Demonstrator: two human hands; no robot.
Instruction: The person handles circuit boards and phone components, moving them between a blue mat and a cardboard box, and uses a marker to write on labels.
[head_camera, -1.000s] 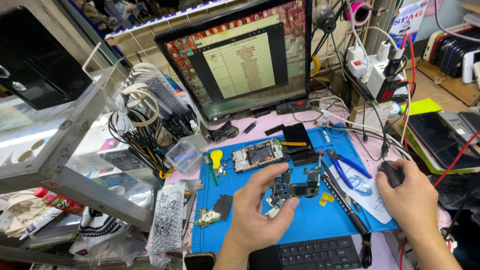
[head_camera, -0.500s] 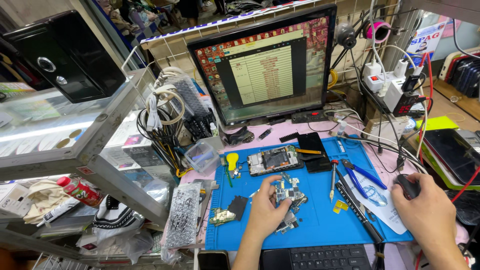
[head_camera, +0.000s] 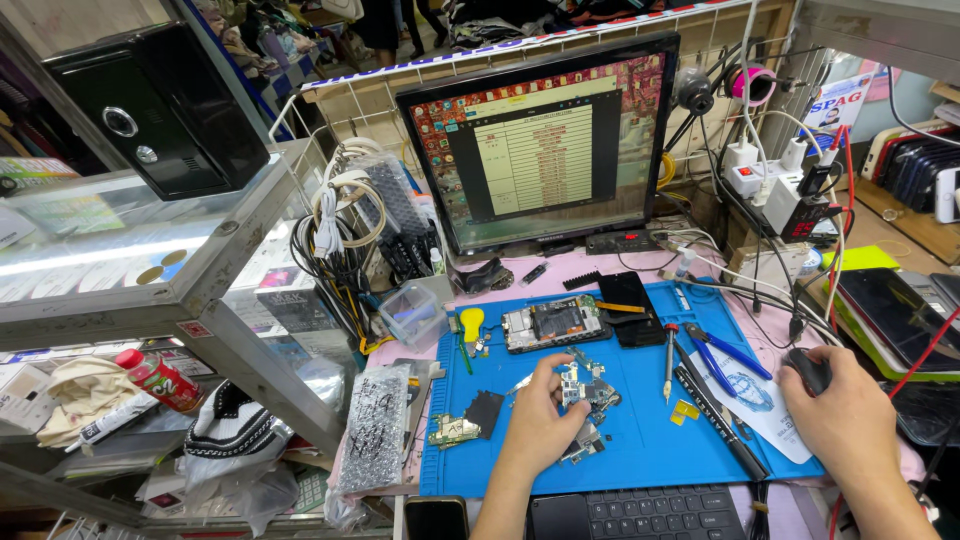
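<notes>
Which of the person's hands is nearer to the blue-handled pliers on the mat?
The right hand, on the mouse just right of the pliers. The left hand holds a circuit board farther left.

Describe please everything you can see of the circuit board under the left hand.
The circuit board is a small, irregular piece, dark with many silver metal shields and tiny parts on top. It lies flat on the blue mat, near the mat's middle, in front of the opened phone. The left hand rests on its left side, fingertips touching its edge. More board pieces show below, partly hidden by the hand. The right hand is far from it, on a black mouse.
</notes>
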